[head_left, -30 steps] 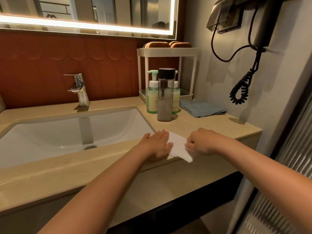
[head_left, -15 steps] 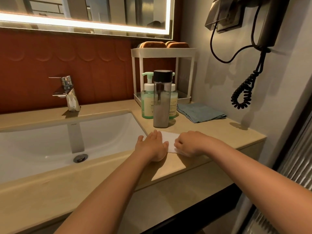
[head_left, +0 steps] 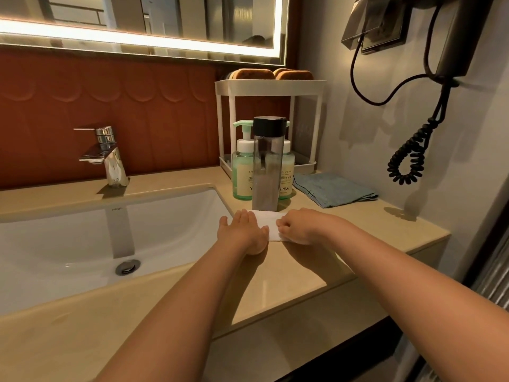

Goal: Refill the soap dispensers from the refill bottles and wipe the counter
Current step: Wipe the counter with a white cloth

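Hands at work on tabletop beside sink (head_left: 82, 232): left hand (head_left: 243, 232) spread flat, pinning white tissue (head_left: 268, 226) against sliding; right hand (head_left: 298, 230) curled, pinching its right edge, apparently to fold or wipe. Just behind, clear black-capped refill bottle (head_left: 266, 164) upright before two green soap dispensers (head_left: 242, 166), toward back right corner, within easy reach.

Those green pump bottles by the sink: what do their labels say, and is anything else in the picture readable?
"Y": big letter on the left pump bottle, the rest hidden behind the clear bottle.
"APING": end of a word on the right pump bottle.
"FOAM": small print higher on that label; the word before it is partly hidden.
Small characters on both labels: too blurred to read.
Grey mark on the sink rim: too small to read.
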Available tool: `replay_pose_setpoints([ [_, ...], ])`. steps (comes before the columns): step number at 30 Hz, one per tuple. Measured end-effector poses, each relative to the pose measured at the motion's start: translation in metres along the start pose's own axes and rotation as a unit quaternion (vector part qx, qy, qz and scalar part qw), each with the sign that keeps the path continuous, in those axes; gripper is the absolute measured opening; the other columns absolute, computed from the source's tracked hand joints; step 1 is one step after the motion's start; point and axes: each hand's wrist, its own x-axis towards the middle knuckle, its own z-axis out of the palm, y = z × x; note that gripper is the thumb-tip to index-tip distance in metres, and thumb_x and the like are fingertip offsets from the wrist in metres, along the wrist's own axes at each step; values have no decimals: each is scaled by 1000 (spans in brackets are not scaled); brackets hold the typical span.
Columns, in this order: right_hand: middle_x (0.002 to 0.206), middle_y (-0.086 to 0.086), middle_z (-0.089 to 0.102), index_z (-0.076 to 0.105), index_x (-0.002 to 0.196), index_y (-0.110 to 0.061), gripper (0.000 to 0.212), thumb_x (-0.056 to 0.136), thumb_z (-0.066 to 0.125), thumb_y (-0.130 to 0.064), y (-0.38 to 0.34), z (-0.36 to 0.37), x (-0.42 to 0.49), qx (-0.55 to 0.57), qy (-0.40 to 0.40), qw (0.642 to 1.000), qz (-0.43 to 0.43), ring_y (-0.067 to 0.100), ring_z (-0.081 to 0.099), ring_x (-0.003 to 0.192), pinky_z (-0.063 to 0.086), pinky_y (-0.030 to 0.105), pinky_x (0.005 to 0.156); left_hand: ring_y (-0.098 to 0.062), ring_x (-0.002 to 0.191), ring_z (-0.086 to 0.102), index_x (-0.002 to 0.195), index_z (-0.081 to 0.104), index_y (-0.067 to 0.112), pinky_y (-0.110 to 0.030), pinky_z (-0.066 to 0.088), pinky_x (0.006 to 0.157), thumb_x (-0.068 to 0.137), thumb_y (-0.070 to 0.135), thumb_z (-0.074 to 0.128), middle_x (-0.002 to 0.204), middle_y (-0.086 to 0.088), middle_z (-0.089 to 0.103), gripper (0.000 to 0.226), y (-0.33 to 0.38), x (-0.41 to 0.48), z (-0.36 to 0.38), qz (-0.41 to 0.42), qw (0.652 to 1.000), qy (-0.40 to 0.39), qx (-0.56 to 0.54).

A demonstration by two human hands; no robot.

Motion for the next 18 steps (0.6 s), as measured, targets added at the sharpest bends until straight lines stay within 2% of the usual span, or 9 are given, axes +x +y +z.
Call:
replay_pose_setpoints([
  [4,121,8,55,52,128,-17,36,100,33,-29,0,0,11,-5,3,1000,2,21,50,103,38,31,84,-25,145,4,147,6,12,-50,0,115,99,44,16,157,-8,7,59,-2,10,-1,-5,1000,2,-3],
  [6,124,9,53,50,129,-17,36,100,33,-28,-1,-1,16,-21,3,1000,-2,23,49,106,36,30,82,-25,144,6,147,8,12,-50,0,115,99,45,16,157,-8,9,59,-3,15,-1,-9,1000,4,-2],
  [13,118,7,55,57,115,-18,28,99,35,-26,6,-5,34,0,6,1000,-13,20,45,96,35,31,80,-26,144,9,147,9,10,-50,2,115,99,43,17,156,-9,12,58,-6,29,-3,-7,1000,4,-8],
  [18,120,6,55,55,124,-19,32,99,36,-25,5,-5,43,0,6,1000,-9,21,48,103,38,30,84,-26,144,8,147,9,10,-50,2,115,99,43,18,156,-9,11,58,-8,36,-3,-12,1000,7,-10],
])
